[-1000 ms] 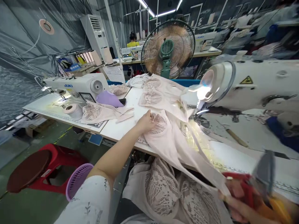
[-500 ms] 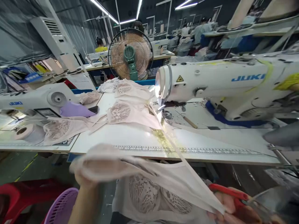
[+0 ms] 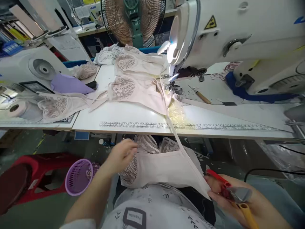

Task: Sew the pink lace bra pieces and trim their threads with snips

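A pale pink bra (image 3: 164,167) with lace cups lies across my lap. My left hand (image 3: 122,156) is at its left lace cup, fingers curled inward at the cup's edge; the fingertips' contact is partly hidden. My right hand (image 3: 226,197) pinches the tapered end of the bra's wing. Scissors (image 3: 240,194) with red and orange handles sit in that same hand. A narrow pale strip (image 3: 175,135) runs from beneath the sewing machine (image 3: 183,41) down to the wing. Behind, more lace cups (image 3: 147,143) show at the table edge.
More bras (image 3: 140,95) lie on the white table (image 3: 114,114) left of the needle. A wooden-handled tool (image 3: 202,97) rests by the machine. A fan (image 3: 135,22) stands behind. Below left are a purple basket (image 3: 78,178) and a red stool (image 3: 45,171).
My view has tilted down. My left hand has come in toward my lap, bringing the bra's cup end down. My right hand still holds the wing end and the scissors.
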A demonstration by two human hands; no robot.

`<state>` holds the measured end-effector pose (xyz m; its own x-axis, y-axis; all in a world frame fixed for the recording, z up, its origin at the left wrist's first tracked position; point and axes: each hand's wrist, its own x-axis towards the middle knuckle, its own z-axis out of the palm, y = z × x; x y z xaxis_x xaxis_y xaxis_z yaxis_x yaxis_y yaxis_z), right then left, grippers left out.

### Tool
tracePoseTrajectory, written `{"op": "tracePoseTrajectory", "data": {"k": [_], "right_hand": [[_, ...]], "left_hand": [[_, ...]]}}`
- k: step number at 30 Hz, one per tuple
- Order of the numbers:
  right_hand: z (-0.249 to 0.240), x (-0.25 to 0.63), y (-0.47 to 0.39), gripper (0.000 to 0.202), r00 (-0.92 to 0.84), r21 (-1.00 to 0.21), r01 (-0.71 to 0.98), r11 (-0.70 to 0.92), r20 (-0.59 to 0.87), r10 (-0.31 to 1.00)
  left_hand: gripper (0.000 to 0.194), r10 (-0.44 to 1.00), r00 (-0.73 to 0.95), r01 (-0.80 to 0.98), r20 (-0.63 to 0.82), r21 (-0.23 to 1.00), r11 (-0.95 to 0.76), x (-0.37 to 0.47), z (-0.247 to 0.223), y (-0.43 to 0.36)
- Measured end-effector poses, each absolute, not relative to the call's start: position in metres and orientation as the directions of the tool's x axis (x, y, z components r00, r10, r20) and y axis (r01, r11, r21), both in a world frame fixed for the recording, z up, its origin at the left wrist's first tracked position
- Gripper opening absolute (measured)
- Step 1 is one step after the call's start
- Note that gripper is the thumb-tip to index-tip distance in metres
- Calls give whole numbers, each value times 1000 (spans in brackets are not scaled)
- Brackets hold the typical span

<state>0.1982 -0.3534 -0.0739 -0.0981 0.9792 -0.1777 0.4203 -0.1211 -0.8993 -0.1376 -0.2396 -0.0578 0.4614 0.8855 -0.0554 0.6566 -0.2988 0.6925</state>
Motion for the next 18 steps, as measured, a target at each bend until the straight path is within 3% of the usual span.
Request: {"op": "tracePoseTrajectory", "data": {"k": [2, 4, 8, 11, 13, 18], "right_hand": [[-77, 201, -356, 26, -218, -909, 407, -92, -195, 956], [-78, 204, -357, 23, -255, -897, 439, -59, -187, 949], [-77, 207, -356, 17, -198, -851, 520, -77, -208, 958], [-77, 207, -353, 20, -144, -850, 516, -103, -204, 968], [-79, 207, -351, 21, -147, -868, 492, -71, -163, 976], [-89, 207, -350, 21, -207, -920, 389, -44, -134, 969]], "left_hand": [[32, 752, 656, 501, -64, 782, -370, -93, -58, -235], [30, 699, 712, 429, -63, 827, -362, -54, -65, -232], [20, 805, 581, 219, -122, 976, -9, -18, -79, -242], [24, 799, 541, 51, -262, 959, 280, -24, -80, -257], [31, 776, 546, -1, -314, 927, 375, -32, -76, -264], [36, 809, 556, -43, -192, 965, 259, -46, -69, -259]]}}
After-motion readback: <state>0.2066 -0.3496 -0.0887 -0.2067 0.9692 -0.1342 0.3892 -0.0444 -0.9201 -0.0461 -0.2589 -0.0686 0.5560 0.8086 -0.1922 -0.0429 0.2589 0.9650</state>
